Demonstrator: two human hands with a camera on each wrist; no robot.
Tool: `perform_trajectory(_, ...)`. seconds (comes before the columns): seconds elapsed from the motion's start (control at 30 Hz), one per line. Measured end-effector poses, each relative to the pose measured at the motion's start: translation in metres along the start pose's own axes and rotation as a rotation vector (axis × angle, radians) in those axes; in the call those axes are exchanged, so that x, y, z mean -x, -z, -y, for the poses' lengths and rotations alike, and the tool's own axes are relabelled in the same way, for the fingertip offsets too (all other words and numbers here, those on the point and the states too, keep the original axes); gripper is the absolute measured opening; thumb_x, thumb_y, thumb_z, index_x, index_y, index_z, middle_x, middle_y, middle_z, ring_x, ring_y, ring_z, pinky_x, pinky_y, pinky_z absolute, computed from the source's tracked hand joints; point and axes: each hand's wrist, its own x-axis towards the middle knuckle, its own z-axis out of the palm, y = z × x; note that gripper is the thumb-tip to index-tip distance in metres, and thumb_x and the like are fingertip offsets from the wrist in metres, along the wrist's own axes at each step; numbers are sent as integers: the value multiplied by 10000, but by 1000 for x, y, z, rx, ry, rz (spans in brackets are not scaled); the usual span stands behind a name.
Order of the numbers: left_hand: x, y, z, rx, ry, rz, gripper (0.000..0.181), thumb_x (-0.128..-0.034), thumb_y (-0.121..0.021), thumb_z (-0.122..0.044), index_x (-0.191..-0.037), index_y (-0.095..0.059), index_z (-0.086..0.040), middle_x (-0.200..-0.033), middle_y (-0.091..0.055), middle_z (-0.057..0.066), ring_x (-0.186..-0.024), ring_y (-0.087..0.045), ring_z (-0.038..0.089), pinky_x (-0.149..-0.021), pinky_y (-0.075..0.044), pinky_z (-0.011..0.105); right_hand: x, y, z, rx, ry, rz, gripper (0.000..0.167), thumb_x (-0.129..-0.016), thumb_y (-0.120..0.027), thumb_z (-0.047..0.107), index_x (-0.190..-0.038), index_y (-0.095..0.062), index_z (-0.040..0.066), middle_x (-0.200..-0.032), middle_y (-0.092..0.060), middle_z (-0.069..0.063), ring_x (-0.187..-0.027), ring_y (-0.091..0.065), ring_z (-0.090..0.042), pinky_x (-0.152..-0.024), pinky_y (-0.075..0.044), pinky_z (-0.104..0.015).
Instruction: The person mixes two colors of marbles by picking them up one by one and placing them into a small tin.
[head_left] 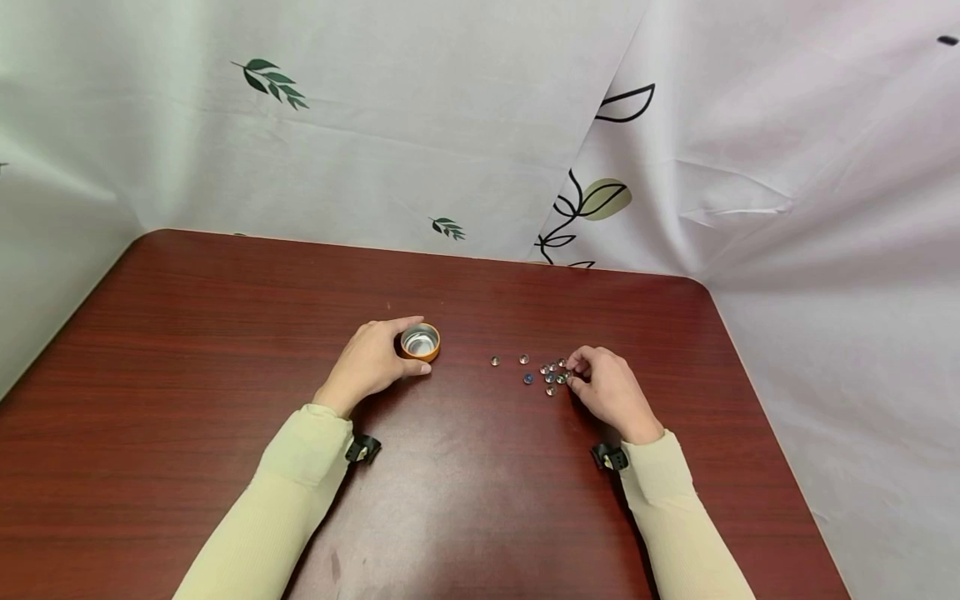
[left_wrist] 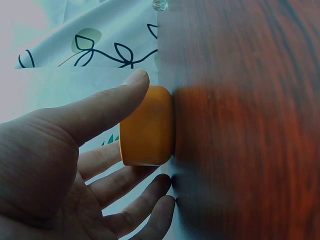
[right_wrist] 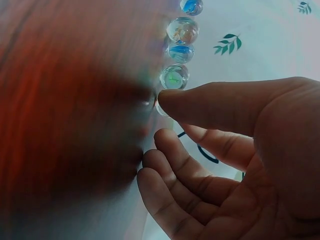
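Note:
A small round orange tin (head_left: 422, 357) with a silvery inside stands upright on the table. My left hand (head_left: 371, 364) holds it from the left, thumb on the near side and fingers round the far side. In the left wrist view the tin's orange wall (left_wrist: 147, 131) sits between thumb and fingers. Over at the right, my right hand (head_left: 609, 390) pinches a glass marble (right_wrist: 161, 110) at the table surface, mostly hidden behind the thumb. Several clear marbles (head_left: 551, 378) with coloured swirls lie just left of its fingertips, a blue marble (head_left: 528, 378) among them.
Two marbles lie apart from the cluster toward the tin, the leftmost marble (head_left: 495, 361) being nearest to it. The dark red wooden table (head_left: 465, 467) has rounded far corners. White curtains (head_left: 360, 150) with leaf prints hang behind and beside it.

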Motion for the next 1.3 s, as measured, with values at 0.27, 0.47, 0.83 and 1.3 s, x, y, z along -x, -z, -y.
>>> perform_trajectory(0.27,0,0,0,-5,-3,-4,761,-763,-883,-268,-1446,-570,-144,-1321,-639,142,-1269,-492,425,-1045,-394,538,0,0,0,-11,-17,8,125,-866,-710,7,-970,-670,63,-920,-625,-82,-865,-591,-255,-792,-505,-435)
perform_trajectory(0.47,0,0,0,-3,3,-1,764,-765,-881,-270,-1450,-566,-148,-1333,-630,145,-1275,-477,433,-1045,-390,542,0,-1,0,-7,3,4,149,-853,-719,0,-980,-678,67,-915,-631,-77,-862,-591,-251,-787,-506,-436)
perform_trajectory(0.83,0,0,0,-2,9,2,759,-770,-877,-269,-1451,-565,-144,-1340,-625,147,-1282,-467,435,-1054,-378,544,1,1,0,0,-1,10,108,-863,-717,12,-952,-692,70,-901,-627,-68,-855,-587,-245,-786,-502,-431)
perform_trajectory(1.3,-2,1,2,15,1,-5,691,-806,-853,-253,-1433,-585,-134,-1342,-633,135,-1298,-496,405,-1055,-396,523,0,1,1,-10,-40,19,64,-882,-690,28,-944,-685,43,-890,-630,-74,-840,-586,-243,-787,-498,-423)
